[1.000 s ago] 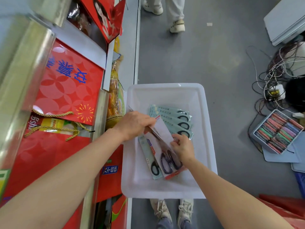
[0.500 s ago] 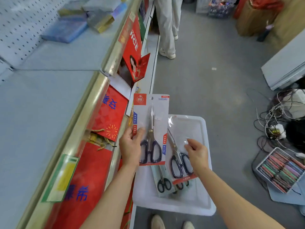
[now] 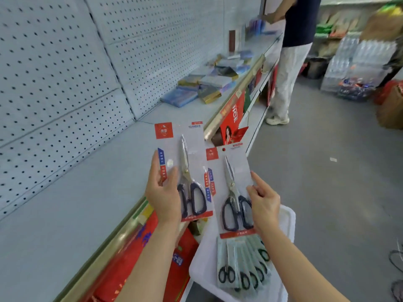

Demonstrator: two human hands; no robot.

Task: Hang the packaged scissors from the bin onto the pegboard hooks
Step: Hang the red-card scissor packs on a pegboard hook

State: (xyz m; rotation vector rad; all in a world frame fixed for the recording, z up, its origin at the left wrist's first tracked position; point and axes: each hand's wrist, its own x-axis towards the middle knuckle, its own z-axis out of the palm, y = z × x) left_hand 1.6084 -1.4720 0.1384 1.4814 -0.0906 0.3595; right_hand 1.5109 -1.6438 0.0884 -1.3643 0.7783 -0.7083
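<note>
One scissors pack (image 3: 185, 171) is pinched upright by the left hand (image 3: 163, 192), nearer the pegboard (image 3: 65, 83); another pack (image 3: 231, 188) is gripped by the right hand (image 3: 263, 203).

This is a shop, mid-stocking — a white pegboard (image 3: 65, 88) wall rises behind a long display shelf (image 3: 91, 182) with a metal price rail. Boxed goods (image 3: 202, 83) lie further along it, red gift bags (image 3: 139, 264) fill the tier below, and shrink-wrapped bottle packs (image 3: 359, 62) stand on the grey floor — while carded scissors (image 3: 242, 262) wait in a white bin (image 3: 202, 267).
</note>
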